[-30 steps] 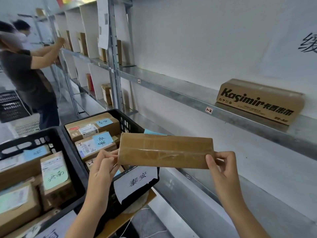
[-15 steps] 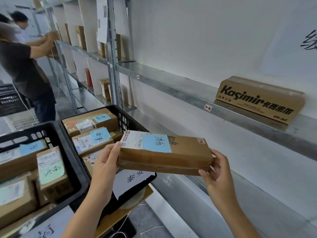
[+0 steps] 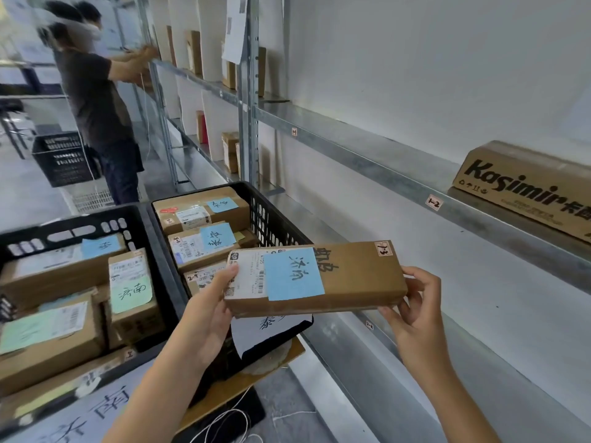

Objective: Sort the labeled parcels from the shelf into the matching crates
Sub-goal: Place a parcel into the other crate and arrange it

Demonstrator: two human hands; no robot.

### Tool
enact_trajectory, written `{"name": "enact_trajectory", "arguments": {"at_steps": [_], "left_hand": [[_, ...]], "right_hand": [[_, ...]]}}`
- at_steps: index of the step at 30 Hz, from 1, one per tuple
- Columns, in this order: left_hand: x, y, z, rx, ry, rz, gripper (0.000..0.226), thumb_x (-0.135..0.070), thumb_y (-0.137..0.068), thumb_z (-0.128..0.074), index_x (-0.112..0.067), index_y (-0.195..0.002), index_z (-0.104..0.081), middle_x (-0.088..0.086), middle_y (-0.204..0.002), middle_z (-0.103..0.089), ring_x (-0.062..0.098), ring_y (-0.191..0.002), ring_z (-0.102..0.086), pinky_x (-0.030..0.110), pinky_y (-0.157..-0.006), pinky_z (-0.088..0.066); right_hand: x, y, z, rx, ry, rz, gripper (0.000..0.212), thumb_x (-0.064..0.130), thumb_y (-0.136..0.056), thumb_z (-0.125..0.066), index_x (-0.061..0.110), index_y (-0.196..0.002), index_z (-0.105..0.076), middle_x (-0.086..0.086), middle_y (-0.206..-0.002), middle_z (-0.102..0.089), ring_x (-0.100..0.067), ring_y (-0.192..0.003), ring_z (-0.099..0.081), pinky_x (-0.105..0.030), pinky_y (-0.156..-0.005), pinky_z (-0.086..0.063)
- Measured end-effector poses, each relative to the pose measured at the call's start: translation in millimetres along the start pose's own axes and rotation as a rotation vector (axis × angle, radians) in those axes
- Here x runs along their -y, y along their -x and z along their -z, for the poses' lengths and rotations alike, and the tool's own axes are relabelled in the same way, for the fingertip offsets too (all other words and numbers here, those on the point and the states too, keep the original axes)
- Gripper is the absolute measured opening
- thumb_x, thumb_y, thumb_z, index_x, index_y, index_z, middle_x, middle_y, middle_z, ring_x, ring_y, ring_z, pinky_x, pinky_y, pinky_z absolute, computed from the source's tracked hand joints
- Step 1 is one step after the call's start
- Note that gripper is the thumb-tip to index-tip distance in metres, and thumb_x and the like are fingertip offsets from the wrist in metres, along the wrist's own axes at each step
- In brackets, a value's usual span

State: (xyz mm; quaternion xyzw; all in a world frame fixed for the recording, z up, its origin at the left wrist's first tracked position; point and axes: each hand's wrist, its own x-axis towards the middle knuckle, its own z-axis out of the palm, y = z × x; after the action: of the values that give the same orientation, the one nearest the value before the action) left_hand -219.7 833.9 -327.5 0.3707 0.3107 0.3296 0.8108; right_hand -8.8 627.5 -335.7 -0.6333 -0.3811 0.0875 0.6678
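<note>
Parcel (image 3: 348, 279) has tilted label-up since the earlier frame, gripped at its ends between left hand (image 3: 211, 302) and right hand (image 3: 412, 311).

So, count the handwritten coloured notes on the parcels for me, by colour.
Blue notes: 4 (held parcel 1, right crate 2, left crate 1)
Green notes: 1 (left crate)
Total: 5
</note>
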Motion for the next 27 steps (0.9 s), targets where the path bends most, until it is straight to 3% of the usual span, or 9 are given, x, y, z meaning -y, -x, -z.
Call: {"name": "enact_trajectory", "arguments": {"at_steps": [5, 8, 11, 14, 18, 22, 27], "left_hand": [[-17.0, -0.9, 18.2, 0.014, -0.085, 0.0, 0.046, -0.034, -0.082, -0.07, -0.016, -0.124, -0.063, 0.011, -0.116, -0.073, 0.024, -0.108, -0.07, 0.039, -0.089, -0.054], [-27.9, -1.6, 34.8, -0.016, -0.091, -0.019, 0.048, -0.037, -0.079, -0.073, -0.016, -0.122, -0.067, 0.011, -0.116, -0.073, 0.024, -0.108, -0.07, 0.035, -0.08, -0.061], [-41.0, -3.0, 54.4, -0.128, -0.029, -0.061, 0.051, -0.038, -0.075, -0.075, -0.014, -0.119, -0.069, 0.01, -0.112, -0.075, 0.023, -0.103, -0.072, 0.032, -0.077, -0.062], [-56.6, -3.8, 77.7, -0.24, 0.017, -0.112, 0.046, -0.036, -0.074, -0.076, -0.013, -0.114, -0.072, 0.01, -0.109, -0.075, 0.02, -0.098, -0.074, 0.032, -0.077, -0.061], [-84.3, 0.7, 115.1, -0.31, 0.01, -0.192, 0.044, -0.042, -0.071, -0.08, -0.018, -0.108, -0.077, 0.011, -0.112, -0.074, 0.025, -0.106, -0.07, 0.042, -0.096, -0.052], [-109.9, 9.9, 164.8, -0.355, 0.013, -0.288, 0.034, -0.038, -0.081, -0.074, -0.017, -0.108, -0.077, 0.012, -0.113, -0.074, 0.025, -0.103, -0.072, 0.029, -0.077, -0.06], [-130.4, 10.7, 226.1, -0.462, -0.022, -0.338, 0.039, -0.04, -0.083, -0.072, -0.016, -0.115, -0.073, 0.014, -0.114, -0.073, 0.029, -0.104, -0.071, 0.031, -0.078, -0.062]], "right_hand": [[-3.6, -17.6, -20.3, 0.053, 0.007, -0.015, 0.072, -0.009, -0.083, -0.071, 0.044, -0.123, -0.043, 0.018, -0.126, -0.055, -0.011, -0.124, -0.056, -0.02, -0.097, -0.051], [-1.2, -32.4, -40.4, 0.14, -0.017, -0.06, 0.083, -0.013, -0.078, -0.071, 0.052, -0.121, -0.041, 0.023, -0.125, -0.051, -0.008, -0.121, -0.057, -0.015, -0.088, -0.053], [4.8, -48.9, -69.5, 0.27, -0.046, -0.113, 0.072, 0.012, -0.075, -0.067, 0.056, -0.124, -0.038, 0.034, -0.119, -0.05, 0.002, -0.114, -0.059, -0.016, -0.088, -0.053], [11.1, -65.5, -112.1, 0.352, -0.1, -0.253, 0.068, 0.044, -0.078, -0.081, 0.059, -0.126, -0.036, 0.038, -0.116, -0.055, 0.003, -0.111, -0.062, -0.019, -0.088, -0.053], [15.8, -85.8, -174.3, 0.464, -0.246, -0.489, 0.074, 0.059, -0.068, -0.075, 0.047, -0.129, -0.036, 0.008, -0.131, -0.06, -0.01, -0.115, -0.066, -0.034, -0.099, -0.053], [16.7, -97.7, -236.6, 0.554, -0.258, -0.638, 0.079, 0.05, -0.065, -0.082, 0.027, -0.131, -0.046, -0.001, -0.121, -0.071, -0.017, -0.106, -0.071, -0.037, -0.097, -0.055], [18.2, -100.3, -313.9, 0.656, -0.316, -0.753, 0.063, 0.039, -0.063, -0.085, 0.01, -0.116, -0.068, -0.01, -0.112, -0.075, -0.019, -0.101, -0.072, -0.029, -0.083, -0.059]]}}
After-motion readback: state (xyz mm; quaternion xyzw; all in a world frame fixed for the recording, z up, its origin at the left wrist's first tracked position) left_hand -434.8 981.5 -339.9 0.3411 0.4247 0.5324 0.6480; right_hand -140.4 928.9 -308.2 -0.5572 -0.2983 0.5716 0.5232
